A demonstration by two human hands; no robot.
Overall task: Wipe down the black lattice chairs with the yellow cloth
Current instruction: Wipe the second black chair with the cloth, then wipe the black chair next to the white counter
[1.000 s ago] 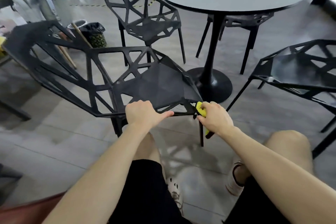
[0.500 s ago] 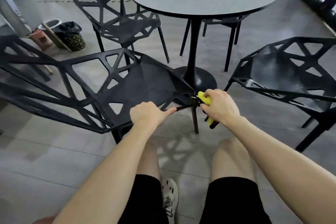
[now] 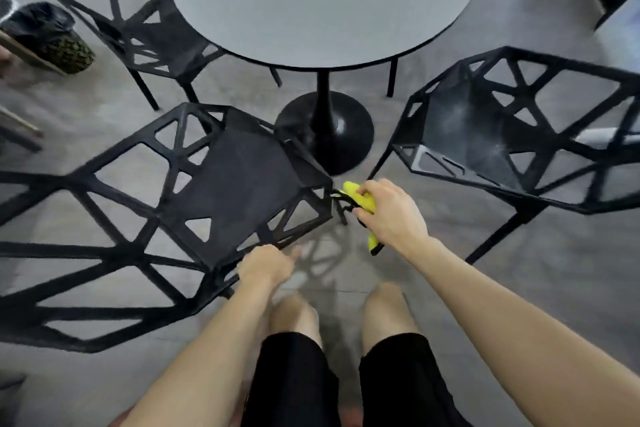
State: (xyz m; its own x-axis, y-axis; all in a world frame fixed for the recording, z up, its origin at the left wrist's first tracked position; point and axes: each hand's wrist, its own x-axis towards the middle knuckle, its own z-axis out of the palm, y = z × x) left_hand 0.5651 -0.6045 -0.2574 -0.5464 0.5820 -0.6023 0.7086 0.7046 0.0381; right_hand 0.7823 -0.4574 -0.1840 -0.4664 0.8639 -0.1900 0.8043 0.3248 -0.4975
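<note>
My left hand point(image 3: 266, 263) grips the near chair's point(image 3: 235, 180) front edge; my right hand point(image 3: 391, 215) clutches the bunched cloth point(image 3: 360, 199) at its corner. I judge the right chair point(image 3: 485, 135) is yet to do

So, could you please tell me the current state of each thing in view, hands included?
Left hand, gripping the near lattice chair by its seat edge.
Right hand, clutching the yellow cloth.
Yellow cloth, bunched, at that chair's seat corner.
Right lattice chair, standing free, untouched.
Far lattice chair, standing beside the round table, untouched.
Bin, lined with a black bag.
</note>
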